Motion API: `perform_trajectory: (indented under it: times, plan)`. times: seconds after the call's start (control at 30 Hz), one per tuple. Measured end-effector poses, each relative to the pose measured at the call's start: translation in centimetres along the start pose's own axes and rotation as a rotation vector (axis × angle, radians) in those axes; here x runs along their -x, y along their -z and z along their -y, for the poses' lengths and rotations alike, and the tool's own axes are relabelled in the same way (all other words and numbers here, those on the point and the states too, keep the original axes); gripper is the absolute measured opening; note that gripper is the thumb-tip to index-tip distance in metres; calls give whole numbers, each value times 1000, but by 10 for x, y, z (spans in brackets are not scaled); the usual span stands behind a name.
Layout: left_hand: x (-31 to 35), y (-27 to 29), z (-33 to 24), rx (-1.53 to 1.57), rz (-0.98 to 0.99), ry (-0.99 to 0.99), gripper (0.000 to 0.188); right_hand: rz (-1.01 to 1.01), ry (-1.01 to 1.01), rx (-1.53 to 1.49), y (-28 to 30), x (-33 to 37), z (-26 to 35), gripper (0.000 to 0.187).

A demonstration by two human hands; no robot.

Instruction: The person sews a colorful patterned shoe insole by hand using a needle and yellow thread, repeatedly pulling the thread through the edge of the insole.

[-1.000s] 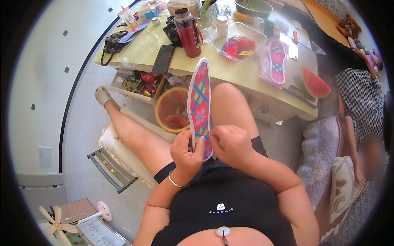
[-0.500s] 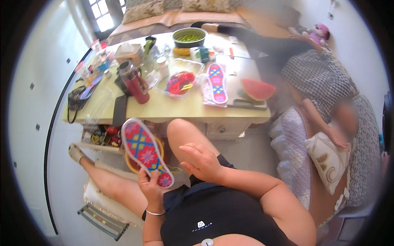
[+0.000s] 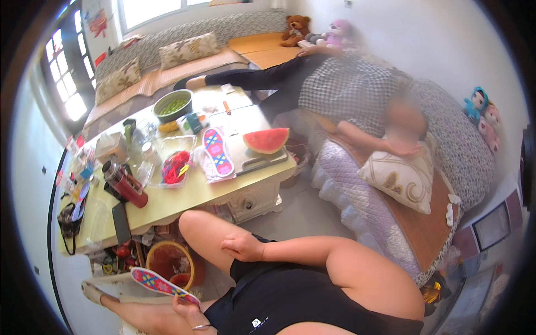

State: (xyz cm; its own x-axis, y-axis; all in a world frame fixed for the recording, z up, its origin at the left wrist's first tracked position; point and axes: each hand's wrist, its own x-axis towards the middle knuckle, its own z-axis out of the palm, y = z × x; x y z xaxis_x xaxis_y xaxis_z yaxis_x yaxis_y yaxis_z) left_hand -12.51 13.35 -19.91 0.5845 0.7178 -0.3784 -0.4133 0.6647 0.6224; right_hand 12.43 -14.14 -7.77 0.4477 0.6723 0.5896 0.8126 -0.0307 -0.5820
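A stitched insole [image 3: 159, 283] with red, blue and yellow patterns and a white edge is held by its narrow end in my left hand [image 3: 186, 310], above my left leg. It tilts, so its face appears foreshortened. My right hand [image 3: 244, 246] rests by my raised right thigh with its fingers curled in. Whatever that hand may hold is hidden. On the table [image 3: 184, 201] lies a matching insole [image 3: 217, 152] on a plastic bag. Beside it, a clear tray [image 3: 190, 146] contains a bundle of red thread [image 3: 176, 166].
A watermelon piece [image 3: 265, 140], a green-filled bowl [image 3: 172, 106] and a red flask [image 3: 125, 184] stand on the table. Below is a round bin [image 3: 195, 268], near an open drawer [image 3: 114, 259]. Another person [image 3: 357, 84] lies on the sofa at right.
My view has swung to the right and upward. The insole has tipped from face-on to nearly edge-on. My right hand has gone from outstretched fingers to curled ones, lowered to my thigh.
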Motion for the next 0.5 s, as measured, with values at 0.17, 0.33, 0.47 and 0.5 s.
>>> perform_trajectory:
  times: [0.17, 0.33, 0.47, 0.5]
  plan:
    - [-3, 4, 10, -21, -152, -7, 39, -17, 4, -12, 0, 5, -1, 4]
    - [0, 5, 11, -28, -165, -8, 40, 7, 9, -21, -1, 4, 0, 4]
    - [1, 2, 12, -33, -169, -1, 40, 6, 1, -13, -1, 7, -2, 4]
    - [2, 0, 13, -34, -168, 2, 40, 10, -1, -10, -1, 7, -3, 4]
